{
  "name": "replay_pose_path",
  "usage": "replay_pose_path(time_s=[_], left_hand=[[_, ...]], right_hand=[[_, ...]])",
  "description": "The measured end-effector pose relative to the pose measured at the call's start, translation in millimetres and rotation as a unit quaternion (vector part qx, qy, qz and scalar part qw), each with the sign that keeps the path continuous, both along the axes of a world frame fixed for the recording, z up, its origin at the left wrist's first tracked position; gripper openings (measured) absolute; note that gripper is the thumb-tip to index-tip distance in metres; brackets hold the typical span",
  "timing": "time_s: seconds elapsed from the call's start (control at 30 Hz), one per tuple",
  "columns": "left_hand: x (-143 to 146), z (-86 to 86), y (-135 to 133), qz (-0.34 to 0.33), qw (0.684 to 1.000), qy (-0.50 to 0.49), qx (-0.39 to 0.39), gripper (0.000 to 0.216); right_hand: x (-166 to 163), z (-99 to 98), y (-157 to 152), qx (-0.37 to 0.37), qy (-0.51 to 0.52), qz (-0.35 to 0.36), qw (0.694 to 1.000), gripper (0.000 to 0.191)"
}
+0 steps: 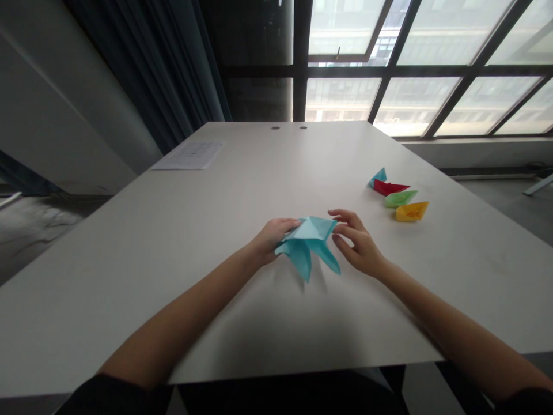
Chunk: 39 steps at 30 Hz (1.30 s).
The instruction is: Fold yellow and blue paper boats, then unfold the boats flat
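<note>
In the head view, the light-blue paper (311,229) is in front of the person, between the two hands and over the near half of the white table (207,230); whether its lower tips rest on the tabletop is hard to tell. It is partly folded, with a flatter panel on top and two loose flaps hanging toward the person. The left hand (273,235) is closed on the left side of the paper, its fingers reaching over the top. The right hand (360,248) is loosely curved with its fingers parted, the tips at the paper's right corner; I cannot tell whether they touch it, but no firm pinch shows. The step in hand looks like shaping the folds, the left hand steadying while the right works the edge. The next move seems to call for a steady left hold and a light right-hand pinch that spares the flaps. To the right, well apart, sit yellow (412,212), green (401,199), red (389,188) and blue folded pieces (379,176).
</note>
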<state>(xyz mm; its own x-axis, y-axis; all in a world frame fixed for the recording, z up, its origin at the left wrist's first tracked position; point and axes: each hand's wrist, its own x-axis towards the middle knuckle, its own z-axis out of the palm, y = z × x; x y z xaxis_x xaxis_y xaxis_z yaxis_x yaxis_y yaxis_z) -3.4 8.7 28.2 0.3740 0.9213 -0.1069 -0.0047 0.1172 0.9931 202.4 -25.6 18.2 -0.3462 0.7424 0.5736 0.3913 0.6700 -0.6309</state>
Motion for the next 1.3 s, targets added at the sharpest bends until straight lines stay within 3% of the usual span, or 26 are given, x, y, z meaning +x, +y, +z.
replay_pose_path(time_s=[0.1, 0.23, 0.33, 0.53, 0.63, 0.77, 0.93, 1.07, 1.3], left_hand=[[-3.7, 10.5, 2.1, 0.0, 1.0, -0.012, -0.012, 0.026], [-6.8, 28.0, -4.4, -0.019, 0.992, 0.041, 0.12, 0.028], [-7.7, 38.1, -12.0, -0.029, 0.967, 0.098, 0.232, 0.022], [-10.0, 44.6, -15.2, -0.101, 0.909, 0.167, 0.369, 0.012], [-11.9, 44.6, -12.3, -0.099, 0.9, 0.183, 0.383, 0.013], [-13.5, 46.3, -10.7, -0.074, 0.914, 0.18, 0.357, 0.017], [-16.7, 51.0, -14.2, 0.012, 0.941, 0.163, 0.297, 0.029], [-23.7, 57.6, -16.2, 0.063, 0.935, 0.171, 0.304, 0.03], [-30.2, 62.1, -14.3, 0.046, 0.916, 0.217, 0.334, 0.03]], right_hand=[[2.4, 2.5, 2.2, -0.084, 0.068, 0.023, 0.994, 0.021], [3.3, 7.4, 0.4, -0.182, 0.126, 0.074, 0.972, 0.034], [2.1, 9.1, -1.4, -0.191, 0.131, 0.098, 0.968, 0.038], [-0.5, 12.1, 1.1, -0.149, 0.121, 0.035, 0.981, 0.017], [0.0, 17.2, 3.8, -0.139, 0.123, 0.043, 0.982, 0.014], [-3.8, 31.2, 9.3, -0.144, 0.098, 0.034, 0.984, 0.013], [-18.4, 57.6, 19.0, -0.16, 0.059, 0.04, 0.985, 0.021], [-27.6, 73.6, 24.1, -0.16, 0.009, 0.045, 0.986, 0.028], [-26.1, 70.8, 24.2, -0.16, -0.018, 0.039, 0.986, 0.027]])
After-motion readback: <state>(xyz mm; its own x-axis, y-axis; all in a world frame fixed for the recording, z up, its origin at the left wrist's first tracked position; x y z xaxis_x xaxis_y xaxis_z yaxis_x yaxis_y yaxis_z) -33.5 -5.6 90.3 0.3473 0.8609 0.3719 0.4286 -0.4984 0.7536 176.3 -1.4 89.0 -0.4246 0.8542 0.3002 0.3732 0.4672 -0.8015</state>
